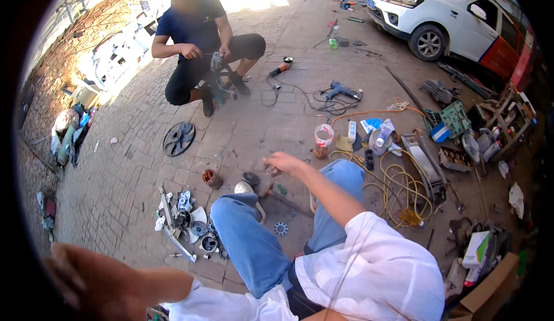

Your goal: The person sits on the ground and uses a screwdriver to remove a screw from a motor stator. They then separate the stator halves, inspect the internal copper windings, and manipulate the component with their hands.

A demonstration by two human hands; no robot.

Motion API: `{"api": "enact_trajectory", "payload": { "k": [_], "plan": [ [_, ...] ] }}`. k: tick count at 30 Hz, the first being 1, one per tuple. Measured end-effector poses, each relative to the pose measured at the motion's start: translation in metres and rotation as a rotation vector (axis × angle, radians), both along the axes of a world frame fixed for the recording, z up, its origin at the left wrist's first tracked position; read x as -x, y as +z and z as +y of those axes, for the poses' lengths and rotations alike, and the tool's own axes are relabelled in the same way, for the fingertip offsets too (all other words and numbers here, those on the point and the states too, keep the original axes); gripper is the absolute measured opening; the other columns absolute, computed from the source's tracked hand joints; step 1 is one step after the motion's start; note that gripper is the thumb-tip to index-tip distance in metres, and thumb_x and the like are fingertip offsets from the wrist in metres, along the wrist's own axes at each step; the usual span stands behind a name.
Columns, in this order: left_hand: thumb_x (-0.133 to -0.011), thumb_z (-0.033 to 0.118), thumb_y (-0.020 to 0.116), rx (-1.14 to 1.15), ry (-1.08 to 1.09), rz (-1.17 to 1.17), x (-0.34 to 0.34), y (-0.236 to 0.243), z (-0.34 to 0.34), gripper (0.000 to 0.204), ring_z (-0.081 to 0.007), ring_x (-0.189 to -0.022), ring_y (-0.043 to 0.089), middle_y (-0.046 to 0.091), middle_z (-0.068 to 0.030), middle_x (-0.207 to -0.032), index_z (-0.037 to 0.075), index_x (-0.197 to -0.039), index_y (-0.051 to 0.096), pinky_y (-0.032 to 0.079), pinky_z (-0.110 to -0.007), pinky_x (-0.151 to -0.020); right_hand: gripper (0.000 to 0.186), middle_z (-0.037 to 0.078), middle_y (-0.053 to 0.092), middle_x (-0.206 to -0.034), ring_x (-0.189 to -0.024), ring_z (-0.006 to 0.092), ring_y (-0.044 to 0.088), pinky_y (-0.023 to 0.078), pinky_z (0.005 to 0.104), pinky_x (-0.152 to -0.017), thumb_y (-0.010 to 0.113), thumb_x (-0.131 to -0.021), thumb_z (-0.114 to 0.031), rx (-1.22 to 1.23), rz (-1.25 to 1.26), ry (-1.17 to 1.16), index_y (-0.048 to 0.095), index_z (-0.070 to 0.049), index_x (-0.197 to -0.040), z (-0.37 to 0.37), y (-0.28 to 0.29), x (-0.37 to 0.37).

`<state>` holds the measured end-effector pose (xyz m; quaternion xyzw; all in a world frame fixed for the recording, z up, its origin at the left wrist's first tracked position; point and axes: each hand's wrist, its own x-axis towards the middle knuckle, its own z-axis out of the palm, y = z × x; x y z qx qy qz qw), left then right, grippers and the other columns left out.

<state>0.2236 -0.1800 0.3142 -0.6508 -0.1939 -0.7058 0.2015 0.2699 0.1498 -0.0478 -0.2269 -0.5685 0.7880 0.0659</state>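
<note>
My right hand (283, 163) reaches low over the paving in front of my knees. Its fingers are bent together, and whatever they hold is too small to make out. Just below it lie a hammer (291, 204), a small green piece (281, 189) and a dark round part (251, 178). Off to the lower left, my left hand (95, 283) is raised close to the camera, blurred, its fingers loosely apart and holding nothing visible. A toothed metal ring (280, 228) lies between my legs. Left of my knee is a heap of dismantled metal parts (193, 223).
A rusty can (212, 178) and a black fan (179, 139) stand or lie ahead. Another person (199, 38) squats there, handling a part. A heat gun (340, 90), an angle grinder (281, 68), a yellow hose (398, 188) and a white car (444, 21) are rightward.
</note>
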Motion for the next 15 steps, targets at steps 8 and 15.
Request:
{"api": "enact_trajectory", "payload": {
  "k": [8,15],
  "plan": [
    [-0.086,0.012,0.057,1.378,0.124,-0.266,0.188,-0.23,0.189,0.035,-0.017,-0.1,0.059,0.065,-0.009,-0.11,0.002,-0.12,0.06,0.047,-0.031,-0.086,0.016,-0.004,0.046,-0.073,-0.06,0.0077,0.047,0.051,0.0324,-0.084,0.047,-0.101,-0.018,0.935,0.526,-0.219,0.051,-0.005,-0.092,-0.024,0.012,0.026],
    [-0.083,0.013,0.066,1.756,-0.264,-0.054,0.225,-0.39,0.265,0.058,-0.0212,-0.122,0.051,0.057,-0.0136,-0.128,0.003,-0.137,0.048,0.038,-0.035,-0.105,0.04,0.01,0.059,-0.099,-0.092,0.0211,0.057,0.045,0.0392,-0.102,0.04,-0.102,-0.033,0.854,0.771,-0.405,0.053,0.003,-0.112,0.006,0.027,0.101]
  ]
}}
